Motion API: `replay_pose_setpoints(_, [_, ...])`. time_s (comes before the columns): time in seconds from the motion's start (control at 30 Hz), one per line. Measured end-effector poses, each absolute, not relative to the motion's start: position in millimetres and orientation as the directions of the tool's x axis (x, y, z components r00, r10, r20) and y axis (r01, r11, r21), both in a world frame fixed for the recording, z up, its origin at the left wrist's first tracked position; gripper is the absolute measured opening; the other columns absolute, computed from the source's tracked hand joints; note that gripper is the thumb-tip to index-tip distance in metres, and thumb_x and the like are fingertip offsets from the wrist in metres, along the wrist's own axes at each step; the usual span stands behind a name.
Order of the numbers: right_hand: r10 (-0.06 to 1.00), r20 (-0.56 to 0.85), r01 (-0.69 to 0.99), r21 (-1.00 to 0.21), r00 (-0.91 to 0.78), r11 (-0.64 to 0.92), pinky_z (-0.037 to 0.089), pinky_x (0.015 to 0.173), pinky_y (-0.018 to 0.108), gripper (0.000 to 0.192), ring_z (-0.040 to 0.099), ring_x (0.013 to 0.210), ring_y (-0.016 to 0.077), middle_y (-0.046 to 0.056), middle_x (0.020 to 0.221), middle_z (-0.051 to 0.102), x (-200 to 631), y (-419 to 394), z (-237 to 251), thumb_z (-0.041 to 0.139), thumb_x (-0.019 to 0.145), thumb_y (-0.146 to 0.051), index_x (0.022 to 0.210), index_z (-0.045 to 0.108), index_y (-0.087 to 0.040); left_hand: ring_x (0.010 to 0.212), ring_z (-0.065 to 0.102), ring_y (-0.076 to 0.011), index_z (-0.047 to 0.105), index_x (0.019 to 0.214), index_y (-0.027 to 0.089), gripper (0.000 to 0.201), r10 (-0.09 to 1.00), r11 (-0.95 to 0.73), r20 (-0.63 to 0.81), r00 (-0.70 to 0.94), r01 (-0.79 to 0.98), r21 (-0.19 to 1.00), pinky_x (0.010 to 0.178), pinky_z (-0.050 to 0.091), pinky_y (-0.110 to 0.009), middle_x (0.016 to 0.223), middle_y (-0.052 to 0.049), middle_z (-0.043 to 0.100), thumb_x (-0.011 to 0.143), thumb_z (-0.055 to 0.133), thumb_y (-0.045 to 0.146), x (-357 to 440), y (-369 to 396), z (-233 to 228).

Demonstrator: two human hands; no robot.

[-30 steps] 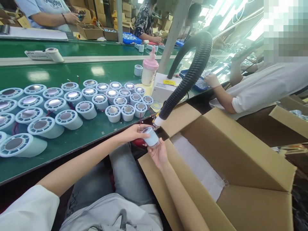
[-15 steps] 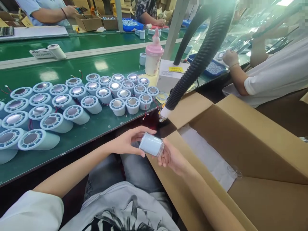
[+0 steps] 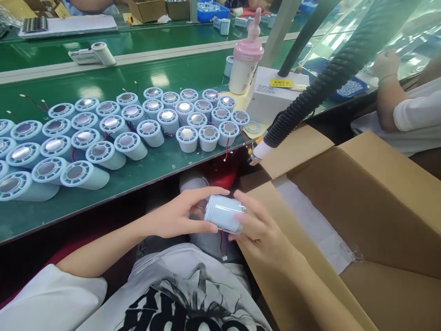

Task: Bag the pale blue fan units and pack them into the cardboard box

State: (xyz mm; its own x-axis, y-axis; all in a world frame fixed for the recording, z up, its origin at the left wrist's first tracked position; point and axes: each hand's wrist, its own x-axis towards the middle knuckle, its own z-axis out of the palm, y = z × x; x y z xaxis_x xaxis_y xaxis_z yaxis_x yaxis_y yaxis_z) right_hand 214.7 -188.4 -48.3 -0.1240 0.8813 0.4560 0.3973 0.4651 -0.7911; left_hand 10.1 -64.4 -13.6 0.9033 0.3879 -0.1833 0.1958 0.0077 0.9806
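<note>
A light blue plastic cylinder point(image 3: 223, 213) with a shiny clear wrap lies on its side between my hands, above my lap. My left hand point(image 3: 182, 212) is closed around its left end, thumb below and fingers above. At its right end is my right hand point(image 3: 263, 225), its fingers curled around and touching the cylinder, slightly smeared by motion. Thin red and dark wires point(image 3: 223, 246) with small white plugs hang beneath. On the green bench point(image 3: 144, 193) stand rows of similar blue cylinders point(image 3: 99, 151) with metal discs in their tops.
A large open cardboard box point(image 3: 344, 184) with a white sheet inside stands at my right. Over its near corner hangs a black corrugated hose point(image 3: 303, 105) with a nozzle. A pink-lidded cup point(image 3: 245, 64) and a white box point(image 3: 268, 99) stand behind. A co-worker's arm point(image 3: 389, 92) is at right.
My view has shifted, so the bench things appear farther right. My right hand has shifted its grip on the cylinder's right end, and wires now show hanging below it.
</note>
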Motion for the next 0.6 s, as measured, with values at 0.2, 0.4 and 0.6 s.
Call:
replay_pose_setpoints(0.2, [0.992,0.129,0.009,-0.992,0.005,0.129,0.056,0.085,0.035,0.048,0.062,0.108,0.0220,0.004,0.123,0.063,206.0,-190.5,-39.1,0.071,0.079,-0.032,0.124,0.056,-0.035,0.126,0.048,-0.0264,0.041,0.140,0.030,0.075,0.336,-0.051,-0.073,0.939,0.096,0.994,0.100,0.046,-0.034,0.143,-0.008,0.045,0.073,0.074,0.024,5.7,-64.8,-12.6])
replay_pose_setpoints(0.4, [0.996,-0.087,-0.115,-0.990,0.034,-0.082,0.057,0.067,0.031,0.043,0.066,0.073,0.0174,0.001,0.095,0.072,202.3,-189.9,-39.6,0.079,0.069,-0.025,0.110,0.069,-0.030,0.116,0.056,-0.0220,0.036,0.143,0.030,0.074,0.300,0.183,-0.171,0.939,0.120,0.976,0.099,0.046,-0.035,0.137,-0.008,0.051,0.077,0.070,0.020,0.7,-64.7,-22.3])
replay_pose_setpoints(0.6, [0.971,-0.235,-0.169,-0.956,-0.042,-0.239,0.054,0.070,0.032,0.049,0.065,0.080,0.0191,0.003,0.095,0.072,193.5,-190.4,-58.5,0.071,0.075,-0.038,0.122,0.062,-0.026,0.078,0.063,-0.0128,0.037,0.142,0.028,0.074,0.253,0.460,-0.338,0.906,0.195,0.866,0.071,0.052,-0.023,0.110,-0.005,0.065,0.075,0.070,0.026,7.4,-77.5,-53.3])
